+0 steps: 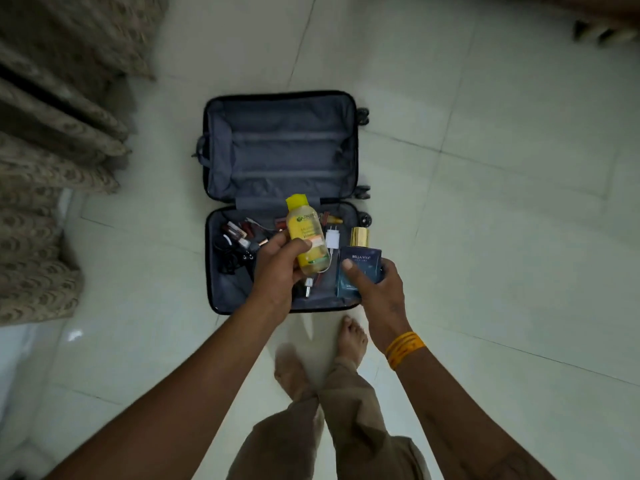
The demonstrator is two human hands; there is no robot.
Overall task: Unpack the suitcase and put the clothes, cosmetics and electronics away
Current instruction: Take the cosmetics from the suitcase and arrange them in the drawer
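Note:
A dark suitcase [280, 98] lies open on the tiled floor, its far half bare grey lining. My left hand [277, 268] grips a yellow-capped bottle of yellow liquid [306, 233] above the near half. My right hand [379, 289] holds a dark blue perfume bottle with a gold cap [360, 258], thumb across its front. Beneath them the near half holds a white charger plug [333, 236], black cables [230, 258], and several small cosmetic items [242, 232]. My hands hide part of the near half's contents.
Patterned beige curtains [52, 150] hang along the left side. The suitcase wheels [363, 116] point right. My bare feet [353, 336] stand just in front of the suitcase's near edge. Pale floor tiles [502, 202] spread to the right and behind.

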